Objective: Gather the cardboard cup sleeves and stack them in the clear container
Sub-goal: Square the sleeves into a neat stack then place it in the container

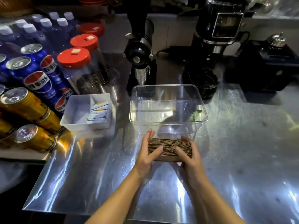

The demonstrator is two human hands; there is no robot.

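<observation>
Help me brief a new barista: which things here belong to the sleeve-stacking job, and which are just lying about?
Job: stack of cardboard sleeves, held between left hand and right hand; clear container.

Lying about: drink cans, red-lidded jars, white sachet tray, grinder, coffee machine.

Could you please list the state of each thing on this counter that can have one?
cup sleeves: bundled, pressed between both hands, outside the container
left hand: closed on the bundle
right hand: closed on the bundle
clear container: open, empty
white tray: holds sachets in one compartment
red-lidded jars: lids on
</observation>
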